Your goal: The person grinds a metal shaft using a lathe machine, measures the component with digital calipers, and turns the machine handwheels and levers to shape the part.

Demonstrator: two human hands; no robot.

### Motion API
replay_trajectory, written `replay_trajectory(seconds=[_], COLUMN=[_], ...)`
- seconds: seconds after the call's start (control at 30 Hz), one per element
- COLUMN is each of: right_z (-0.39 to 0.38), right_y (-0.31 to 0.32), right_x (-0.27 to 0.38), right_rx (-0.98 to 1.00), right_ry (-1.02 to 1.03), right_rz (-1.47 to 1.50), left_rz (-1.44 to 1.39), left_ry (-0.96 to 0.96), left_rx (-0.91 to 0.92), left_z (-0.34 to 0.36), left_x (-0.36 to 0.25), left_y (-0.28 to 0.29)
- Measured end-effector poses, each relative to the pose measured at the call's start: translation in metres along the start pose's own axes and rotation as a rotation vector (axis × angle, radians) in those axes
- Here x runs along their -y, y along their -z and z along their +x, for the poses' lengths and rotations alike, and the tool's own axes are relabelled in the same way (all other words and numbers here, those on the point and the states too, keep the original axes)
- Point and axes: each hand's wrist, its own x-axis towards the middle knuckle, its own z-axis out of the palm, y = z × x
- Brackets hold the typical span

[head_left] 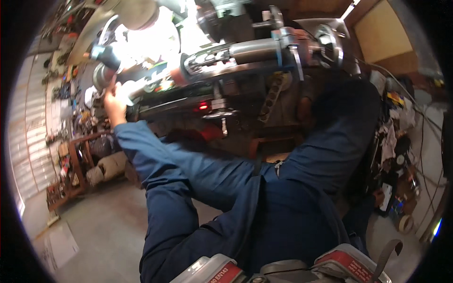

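Grey-and-red respirator filters point(351, 262) are seen nearest. At the long metal lathe's point(218, 104) left end, a round grey metal part point(100, 77) is touched by the left hand point(116, 103); either hand's grip cannot be told.

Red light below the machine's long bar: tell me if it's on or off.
On: the red light glows brightly against its dark surroundings.

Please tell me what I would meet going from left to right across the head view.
Ribbed pale wall, the person's left hand, glowing red light, pale strip with round holes, shiny metal wheel, tan roll of tape.
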Motion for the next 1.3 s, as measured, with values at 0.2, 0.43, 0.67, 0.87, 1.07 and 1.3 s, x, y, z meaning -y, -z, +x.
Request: replay_trajectory(seconds=[0.2,0.43,0.67,0.87,1.07,1.3], right_z=[0.033,-0.074,-0.323,-0.408,-0.415,-0.409], right_y=[0.012,0.253,0.310,0.241,0.263,0.304], right_x=[0.060,0.387,0.577,0.620,0.624,0.619], right_rx=[-0.371,-0.254,1.649,2.336,2.446,2.275], right_ry=[0.112,0.724,1.431,1.171,1.087,1.086], right_rz=[0.058,1.004,0.611,0.941,1.093,1.007], left_rz=[-0.080,-0.066,-0.078,-0.100,-0.052,-0.077], left_ry=[0.049,0.041,0.120,0.158,0.152,0.104], left_rx=[0.047,0.063,0.113,0.106,0.115,0.124], left_z=[0.010,0.011,0.010,0.009,0.014,0.013], left_x=[0.009,-0.001,-0.003,-0.008,0.007,0.011], left_y=[-0.003,-0.003,0.005,0.004,0.002,0.001])
